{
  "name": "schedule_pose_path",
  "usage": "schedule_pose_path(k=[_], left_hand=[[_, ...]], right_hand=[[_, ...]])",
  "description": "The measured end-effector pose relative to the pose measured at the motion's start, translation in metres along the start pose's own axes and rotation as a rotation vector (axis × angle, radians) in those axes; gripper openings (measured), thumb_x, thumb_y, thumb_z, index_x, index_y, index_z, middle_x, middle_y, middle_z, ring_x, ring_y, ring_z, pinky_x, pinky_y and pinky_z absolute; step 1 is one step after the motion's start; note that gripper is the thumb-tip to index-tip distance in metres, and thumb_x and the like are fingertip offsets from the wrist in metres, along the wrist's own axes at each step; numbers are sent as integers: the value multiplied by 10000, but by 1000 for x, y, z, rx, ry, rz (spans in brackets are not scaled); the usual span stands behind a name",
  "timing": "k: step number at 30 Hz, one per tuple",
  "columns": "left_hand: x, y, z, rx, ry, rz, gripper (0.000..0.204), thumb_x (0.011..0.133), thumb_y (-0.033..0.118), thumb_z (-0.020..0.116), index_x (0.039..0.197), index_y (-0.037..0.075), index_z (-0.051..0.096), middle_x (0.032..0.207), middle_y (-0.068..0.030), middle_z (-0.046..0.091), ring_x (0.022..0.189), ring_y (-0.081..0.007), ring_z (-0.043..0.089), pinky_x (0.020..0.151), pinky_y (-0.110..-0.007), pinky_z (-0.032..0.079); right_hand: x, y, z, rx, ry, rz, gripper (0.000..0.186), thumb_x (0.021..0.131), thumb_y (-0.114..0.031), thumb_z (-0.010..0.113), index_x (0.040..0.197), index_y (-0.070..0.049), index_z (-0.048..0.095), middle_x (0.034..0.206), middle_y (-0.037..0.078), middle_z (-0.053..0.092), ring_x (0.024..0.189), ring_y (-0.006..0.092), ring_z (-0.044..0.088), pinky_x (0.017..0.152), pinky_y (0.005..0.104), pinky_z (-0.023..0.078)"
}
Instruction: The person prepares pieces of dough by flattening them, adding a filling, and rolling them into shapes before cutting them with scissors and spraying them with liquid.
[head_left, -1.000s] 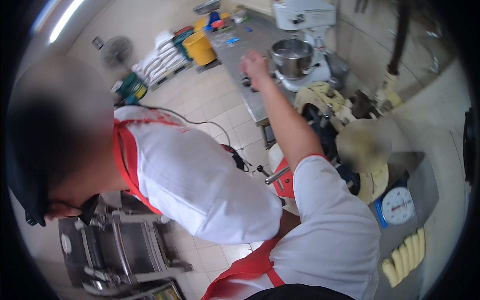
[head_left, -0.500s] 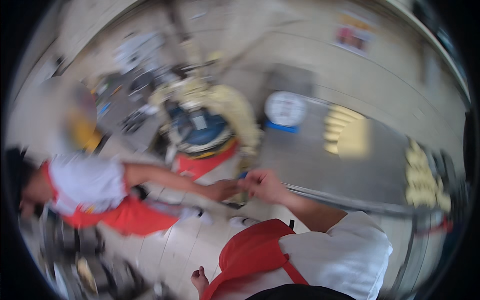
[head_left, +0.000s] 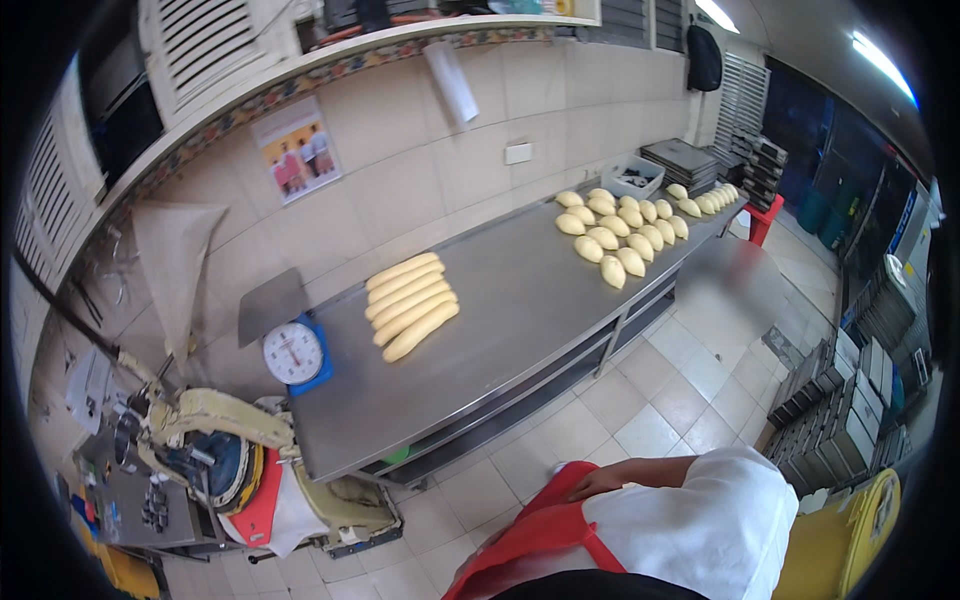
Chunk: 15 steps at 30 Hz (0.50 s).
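Note:
My right hand (head_left: pixel 600 478) lies against the front of my red apron (head_left: pixel 550 520), its fingers stretched along the cloth. No object shows in it, though the fingertips are partly hard to make out. My left hand is out of view. Beyond me runs a long metal table (head_left: pixel 500 340). On its left half several long dough rolls (head_left: pixel 410 305) lie side by side. Toward the far right end, several oval dough pieces (head_left: pixel 630 235) sit in rows. A dial scale (head_left: pixel 293 353) with a blue body stands at the left end.
A cream-coloured machine (head_left: pixel 225 420) stands left of the table, beside a cluttered worktop (head_left: pixel 110 480). A grey bin (head_left: pixel 636 177) and flat trays (head_left: pixel 680 160) are at the table's far end. Stacked metal pans (head_left: pixel 835 410) and a yellow container (head_left: pixel 840 540) are at right.
My view has swung right, from a co-worker to the table. My right hand, which met the co-worker's hand near a small blue item, has drawn back to my apron. My left hand has left view.

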<state>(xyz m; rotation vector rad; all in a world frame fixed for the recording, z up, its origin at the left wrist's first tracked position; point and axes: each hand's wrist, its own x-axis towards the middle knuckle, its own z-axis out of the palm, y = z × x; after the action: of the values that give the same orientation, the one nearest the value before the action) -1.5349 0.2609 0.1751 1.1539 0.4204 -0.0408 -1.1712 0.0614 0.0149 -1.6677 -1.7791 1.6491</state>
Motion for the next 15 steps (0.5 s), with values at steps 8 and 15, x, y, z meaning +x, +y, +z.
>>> schedule_pose_path(k=[8, 15], left_hand=[[211, -21, -9, 1055, 78, -170, 418, 1004, 269, 709, 1363, 55, 697, 1367, -206, 702, 1314, -372, 640, 1102, -431, 507], [469, 380, 150, 1086, 584, 840, 236, 1073, 203, 643, 1190, 11, 717, 915, -58, 733, 855, -120, 668, 812, -315, 557]], right_hand=[[-162, 159, -34, 169, 744, 578, 637, 933, -555, 712, 1329, -57, 732, 1270, 194, 754, 1153, 375, 727, 1029, 438, 562], [-296, 187, -155, 432, 1260, 605, 478, 954, -341, 761, 1276, 11, 733, 1231, 232, 755, 1063, 350, 763, 949, 424, 599]])
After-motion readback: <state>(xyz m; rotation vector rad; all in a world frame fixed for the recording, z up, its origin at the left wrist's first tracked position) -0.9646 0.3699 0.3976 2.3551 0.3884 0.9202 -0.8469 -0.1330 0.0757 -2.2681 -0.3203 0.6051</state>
